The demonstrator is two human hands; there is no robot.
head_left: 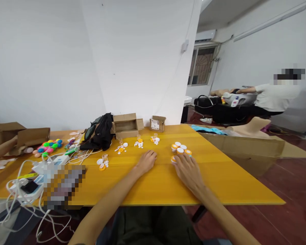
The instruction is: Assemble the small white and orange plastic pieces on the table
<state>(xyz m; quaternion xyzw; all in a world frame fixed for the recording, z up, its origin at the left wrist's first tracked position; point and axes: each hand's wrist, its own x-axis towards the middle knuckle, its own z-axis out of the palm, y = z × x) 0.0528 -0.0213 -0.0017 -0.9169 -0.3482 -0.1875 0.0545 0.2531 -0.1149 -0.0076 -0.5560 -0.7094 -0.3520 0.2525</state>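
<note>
My left hand [147,162] rests palm down on the yellow table [153,189], its fingers loosely bent, with nothing visible in it. Further right, my right hand [190,172] reaches over a cluster of small round containers [180,150] with white tops and orange sides. Its fingers are stretched out and touch the nearest ones, partly covering them. Beyond my left hand lie several small groups of loose white and orange parts [121,149], each beside a little clear cup [105,157].
Cardboard boxes [126,126] and a black bag [100,132] stand along the wall. To the left are colourful balls [49,146], tangled white cables [19,166] and a power strip [61,160]. Another person's arm [2,151] reaches in there; a second person [277,93] sits far right.
</note>
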